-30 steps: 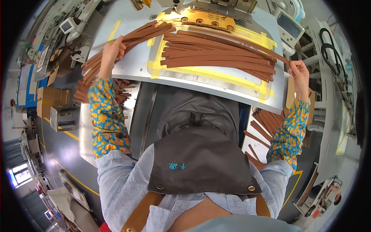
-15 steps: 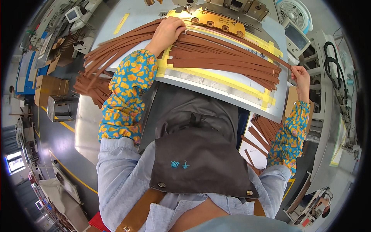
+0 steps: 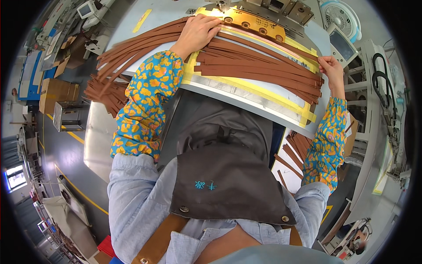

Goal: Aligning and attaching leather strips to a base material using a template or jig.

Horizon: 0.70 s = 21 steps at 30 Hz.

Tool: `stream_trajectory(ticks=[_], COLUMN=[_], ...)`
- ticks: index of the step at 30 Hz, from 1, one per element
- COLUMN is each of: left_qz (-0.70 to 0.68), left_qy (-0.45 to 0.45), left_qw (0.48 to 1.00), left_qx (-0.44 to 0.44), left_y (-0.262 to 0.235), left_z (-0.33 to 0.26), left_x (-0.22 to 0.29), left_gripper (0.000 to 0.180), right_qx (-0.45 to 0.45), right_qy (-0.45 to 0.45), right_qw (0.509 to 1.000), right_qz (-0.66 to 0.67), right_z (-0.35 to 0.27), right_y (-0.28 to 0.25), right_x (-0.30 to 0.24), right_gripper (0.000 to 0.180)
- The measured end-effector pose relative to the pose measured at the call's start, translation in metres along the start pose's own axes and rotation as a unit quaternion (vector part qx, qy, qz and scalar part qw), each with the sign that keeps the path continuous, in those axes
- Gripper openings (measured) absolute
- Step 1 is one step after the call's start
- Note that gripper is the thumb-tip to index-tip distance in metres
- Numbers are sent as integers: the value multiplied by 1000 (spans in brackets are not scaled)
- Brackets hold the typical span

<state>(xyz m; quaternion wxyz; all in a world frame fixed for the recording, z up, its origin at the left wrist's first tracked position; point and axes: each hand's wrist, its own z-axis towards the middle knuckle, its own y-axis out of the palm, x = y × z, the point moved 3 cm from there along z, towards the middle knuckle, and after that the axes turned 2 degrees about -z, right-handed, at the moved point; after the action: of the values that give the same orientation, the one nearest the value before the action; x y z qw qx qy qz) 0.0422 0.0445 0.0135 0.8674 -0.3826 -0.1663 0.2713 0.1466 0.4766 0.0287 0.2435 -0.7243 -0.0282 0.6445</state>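
A long brown leather strip (image 3: 294,47) stretches along the front edge of a yellow guide block (image 3: 259,30) under the machine head (image 3: 222,5). At its right end my right hand (image 3: 332,70) pinches the strip between thumb and fingers. My left hand (image 3: 198,34) is closed at the strip's left part, beside the lit spot under the machine head; its fingertips partly hide the strip. Just below lies a fanned pile of brown strips (image 3: 263,72). Another bundle of strips (image 3: 140,46) runs leftward from under my left hand.
Yellow tape (image 3: 246,85) frames part of the pale worktable (image 3: 263,103). More strips (image 3: 105,94) hang past the table's left edge, and others (image 3: 290,154) lie lower right. A fan (image 3: 338,17) and a control screen (image 3: 342,45) stand at the back right, a cardboard box (image 3: 59,94) at the left.
My right hand has drawn inward and upward with the strip's end, bringing the strip closer along the guide block. My left hand has shifted slightly right and up, staying by the machine head.
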Motion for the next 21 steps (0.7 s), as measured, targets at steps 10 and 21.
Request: stream_trajectory(ticks=[10,21], left_qz=[19,60], left_qy=[6,-24], left_qw=[1000,997], left_qx=[-12,-50], left_y=[-1,-3], left_z=[-2,4], left_x=[0,9], left_gripper=[24,26], right_qx=[16,124], right_qy=[11,-321], right_qw=[999,879], right_qz=[-31,-330], right_z=[8,7], right_y=[-11,13], right_x=[11,-1], right_gripper=[16,11])
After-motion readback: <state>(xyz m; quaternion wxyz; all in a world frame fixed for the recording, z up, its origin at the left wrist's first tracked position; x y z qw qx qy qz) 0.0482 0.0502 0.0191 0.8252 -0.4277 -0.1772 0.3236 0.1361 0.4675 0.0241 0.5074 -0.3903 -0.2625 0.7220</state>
